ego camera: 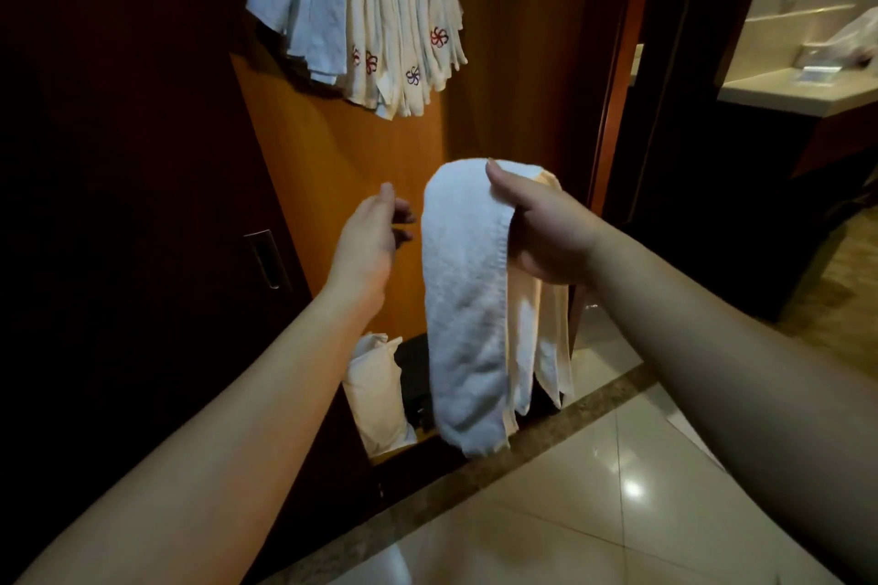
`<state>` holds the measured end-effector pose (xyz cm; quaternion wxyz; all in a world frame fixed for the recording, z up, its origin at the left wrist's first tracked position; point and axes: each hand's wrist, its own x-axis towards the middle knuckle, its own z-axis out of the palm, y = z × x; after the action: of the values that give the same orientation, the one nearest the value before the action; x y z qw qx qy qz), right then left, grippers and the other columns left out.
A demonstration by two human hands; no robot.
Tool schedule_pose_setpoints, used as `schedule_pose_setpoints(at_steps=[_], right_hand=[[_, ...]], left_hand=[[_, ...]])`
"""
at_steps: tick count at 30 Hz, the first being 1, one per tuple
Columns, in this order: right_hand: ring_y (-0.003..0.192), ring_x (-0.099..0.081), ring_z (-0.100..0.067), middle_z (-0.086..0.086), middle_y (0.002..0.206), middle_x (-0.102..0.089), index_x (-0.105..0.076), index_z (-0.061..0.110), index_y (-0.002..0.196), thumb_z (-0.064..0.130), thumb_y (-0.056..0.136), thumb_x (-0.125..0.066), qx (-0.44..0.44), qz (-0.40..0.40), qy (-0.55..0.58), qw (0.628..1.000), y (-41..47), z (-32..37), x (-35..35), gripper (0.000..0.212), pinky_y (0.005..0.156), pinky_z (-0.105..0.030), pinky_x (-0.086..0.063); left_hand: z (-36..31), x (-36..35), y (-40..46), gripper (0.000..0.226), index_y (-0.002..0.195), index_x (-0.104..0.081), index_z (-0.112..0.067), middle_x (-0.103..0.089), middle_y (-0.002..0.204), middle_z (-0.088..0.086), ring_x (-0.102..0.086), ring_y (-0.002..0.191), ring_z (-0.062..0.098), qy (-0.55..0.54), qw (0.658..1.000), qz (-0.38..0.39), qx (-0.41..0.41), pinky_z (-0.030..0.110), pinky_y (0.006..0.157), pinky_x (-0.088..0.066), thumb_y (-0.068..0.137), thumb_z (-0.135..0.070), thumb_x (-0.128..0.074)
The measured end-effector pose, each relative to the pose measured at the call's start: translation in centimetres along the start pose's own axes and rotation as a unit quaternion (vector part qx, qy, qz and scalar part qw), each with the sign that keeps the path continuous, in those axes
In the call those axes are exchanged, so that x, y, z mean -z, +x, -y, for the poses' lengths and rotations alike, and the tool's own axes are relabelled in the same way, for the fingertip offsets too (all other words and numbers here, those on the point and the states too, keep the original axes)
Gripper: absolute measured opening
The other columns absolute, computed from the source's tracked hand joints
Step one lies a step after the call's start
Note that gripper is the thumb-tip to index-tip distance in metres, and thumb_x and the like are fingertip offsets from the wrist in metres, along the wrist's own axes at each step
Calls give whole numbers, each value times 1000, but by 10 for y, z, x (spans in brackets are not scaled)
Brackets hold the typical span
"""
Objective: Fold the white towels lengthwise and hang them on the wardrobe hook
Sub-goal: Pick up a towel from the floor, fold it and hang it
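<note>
**One folded towel draped over my right hand, before the wardrobe**

One white towel (463,299), folded into a long narrow band, hangs doubled over my right hand (546,228) near the centre of the view. Its fold sits on top of the hand; the front layer falls on the near-left side, and further layers, yellower in the wardrobe's light, fall behind and to the right of the wrist. The lower ends hang free above the wardrobe's floor edge. My right hand holds the towel from beneath, thumb pressed on the top of the fold and fingers curled under the cloth, where they are hidden.

My left hand (375,233) is just beside the towel's left edge, apart from it, holding nothing. Its fingers are loosely bent, with the tips pointing toward the cloth.

Above both hands, at the top of the view, a thick bundle of hung towels (370,14) fans downward against the orange-brown wardrobe panel (332,147). Several carry a small red-and-blue flower emblem near their corners. The hook that bears them is mostly hidden by the cloth.

Below the held towel, in the bottom of the wardrobe, a pale cushion-like bundle (375,394) leans upright to the left of a dark object that I cannot identify. A dark door with a recessed metal handle (266,259) stands at left. Glossy floor tiles (617,489) with a speckled border strip fill the lower right, and a pale bathroom counter (807,95) shows at far right.
</note>
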<state>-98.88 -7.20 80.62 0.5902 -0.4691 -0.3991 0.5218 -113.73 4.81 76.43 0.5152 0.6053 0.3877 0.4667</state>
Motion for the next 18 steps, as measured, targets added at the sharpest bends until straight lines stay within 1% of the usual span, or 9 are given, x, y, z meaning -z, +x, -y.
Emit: schedule_pose_setpoints(at_steps=[3,5,7,9,11,13,14,16,18], right_hand=[[118,-66,-28,-13,125,-70,-61,12,129,47,102,-49,46,-62,-13,997,17,18,-8,45,100,-49,-50],[115,-66,-30,-14,121,-70,-60,13,123,49,101,-51,75,-94,-18,993,26,33,-14,43,98,-58,-50],[108,-67,-30,-12,112,-68,-56,19,107,49,99,-54,103,-125,-16,987,35,49,-22,31,90,-60,-55],[108,-64,-31,-10,108,-66,-54,22,101,51,97,-56,123,-156,-15,980,44,64,-31,29,85,-58,-57],[108,-63,-33,-12,111,-65,-58,18,107,54,94,-58,132,-173,-16,976,52,76,-41,39,86,-56,-57],[110,-62,-37,-15,126,-62,-54,14,130,60,90,-57,123,-175,-18,977,56,86,-51,61,86,-57,-57],[111,-62,-38,-16,132,-59,-49,14,139,61,89,-55,119,-170,-16,978,58,91,-55,70,87,-59,-57],[112,-61,-39,-16,136,-58,-45,14,146,60,91,-54,122,-165,2,979,60,99,-61,73,88,-61,-55],[109,-61,-38,-15,127,-60,-47,12,143,57,94,-54,131,-170,23,976,62,107,-62,66,88,-61,-56]], left_hand=[[-14,4,-22,37,93,-66,-25,-69,84,-8,-66,78,11,-55,989,-40,-132,17,68,-51,102,-49,-38],[-24,4,-34,40,90,-66,-24,-70,81,-4,-67,78,15,-94,980,-47,-167,19,70,-53,103,-47,-37],[-33,0,-45,48,86,-68,-22,-72,81,2,-69,80,22,-119,979,2,-164,26,73,-56,105,-48,-32],[-40,-11,-55,58,88,-71,-22,-75,89,8,-72,86,26,-131,977,81,-147,30,76,-57,104,-54,-25],[-45,-26,-61,69,105,-70,-22,-75,108,6,-70,104,21,-124,976,134,-120,31,88,-54,95,-68,-19],[-48,-42,-59,90,132,-59,-21,-64,136,3,-58,127,16,-112,975,170,-89,36,110,-41,82,-82,-16],[-49,-50,-56,99,145,-48,-20,-53,148,3,-48,138,16,-107,974,182,-76,38,118,-31,78,-85,-15],[-54,-64,-48,105,159,-25,-21,-30,164,2,-24,151,18,-118,973,189,-52,39,124,-15,76,-85,-11],[-58,-75,-37,106,162,-11,-25,-14,169,0,-9,155,17,-153,974,164,-25,41,122,-7,75,-87,-11]])
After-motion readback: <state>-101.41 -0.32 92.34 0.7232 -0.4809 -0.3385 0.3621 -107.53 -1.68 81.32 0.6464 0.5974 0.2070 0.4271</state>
